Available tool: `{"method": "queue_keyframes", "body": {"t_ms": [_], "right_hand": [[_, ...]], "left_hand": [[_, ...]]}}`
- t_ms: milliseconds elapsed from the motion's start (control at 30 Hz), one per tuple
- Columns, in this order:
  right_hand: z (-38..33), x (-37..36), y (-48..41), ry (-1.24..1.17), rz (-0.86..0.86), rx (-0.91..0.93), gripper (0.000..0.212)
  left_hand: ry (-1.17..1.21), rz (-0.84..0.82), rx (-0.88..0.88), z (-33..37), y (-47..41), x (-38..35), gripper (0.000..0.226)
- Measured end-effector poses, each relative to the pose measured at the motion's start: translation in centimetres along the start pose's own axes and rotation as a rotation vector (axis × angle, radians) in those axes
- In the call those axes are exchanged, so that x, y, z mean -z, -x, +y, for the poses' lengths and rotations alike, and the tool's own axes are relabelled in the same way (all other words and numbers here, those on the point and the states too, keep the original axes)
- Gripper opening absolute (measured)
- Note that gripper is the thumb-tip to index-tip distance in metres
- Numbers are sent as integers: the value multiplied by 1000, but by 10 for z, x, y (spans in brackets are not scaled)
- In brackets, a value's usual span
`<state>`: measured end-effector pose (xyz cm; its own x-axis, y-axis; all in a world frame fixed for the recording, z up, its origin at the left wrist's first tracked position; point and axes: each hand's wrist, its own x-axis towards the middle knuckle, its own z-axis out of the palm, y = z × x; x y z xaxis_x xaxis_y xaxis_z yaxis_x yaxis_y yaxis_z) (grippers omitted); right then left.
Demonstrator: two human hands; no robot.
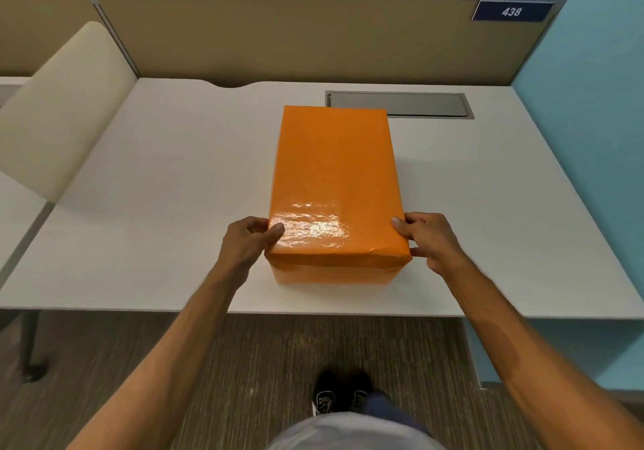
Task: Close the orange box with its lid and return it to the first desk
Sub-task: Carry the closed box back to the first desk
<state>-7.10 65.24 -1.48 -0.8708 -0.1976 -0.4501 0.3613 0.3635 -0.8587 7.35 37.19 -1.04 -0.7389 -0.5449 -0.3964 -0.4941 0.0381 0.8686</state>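
The orange box (334, 178) stands on the white desk (156, 205) with its glossy orange lid (336, 171) seated on top, long side pointing away from me. My left hand (247, 240) grips the lid's near left corner, thumb on top and fingers along the side. At the near right corner my right hand (430, 240) holds the lid the same way. A strip of the box's lower part (334, 275) shows under the lid's front edge.
A grey cable hatch (400, 104) is set into the desk behind the box. A beige partition (296, 35) with a blue "438" sign (511, 11) lines the back. A cream chair (59, 111) stands at left, a light blue wall (585, 118) at right.
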Motion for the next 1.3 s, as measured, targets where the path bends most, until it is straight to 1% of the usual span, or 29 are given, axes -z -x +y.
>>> {"method": "queue_keyframes", "body": {"t_ms": [167, 233, 300, 367, 433, 533, 667, 800, 933, 1100, 1300], "right_hand": [[6, -1, -3, 19, 17, 3, 52], [6, 0, -7, 9, 4, -4, 49], [5, 2, -14, -13, -43, 3, 43], [1, 1, -27, -8, -67, 35, 49], [-8, -2, -43, 22, -55, 71, 62], [-27, -5, -73, 64, -18, 131, 70], [-59, -6, -118, 105, -1, 192, 65], [-88, -6, -160, 168, 20, 249, 58], [-111, -7, -193, 229, 42, 294, 55], [-111, -11, -213, 276, 82, 357, 60], [-102, -15, -220, 282, 112, 375, 60]], "left_hand": [[34, -48, 21, -6, -8, 1, 49], [67, -63, 60, -5, -12, 1, 57], [122, -101, 88, -1, -21, 4, 70], [169, -163, 82, 7, -32, 5, 78], [193, -182, 72, 19, -45, 4, 76], [170, -139, 42, 42, -70, -4, 70], [151, -77, 22, 72, -113, -16, 56], [170, 26, 21, 95, -157, -23, 46], [139, 72, 10, 113, -189, -29, 50], [81, 214, -31, 109, -205, -33, 49], [88, 211, -36, 99, -214, -33, 47]]}}
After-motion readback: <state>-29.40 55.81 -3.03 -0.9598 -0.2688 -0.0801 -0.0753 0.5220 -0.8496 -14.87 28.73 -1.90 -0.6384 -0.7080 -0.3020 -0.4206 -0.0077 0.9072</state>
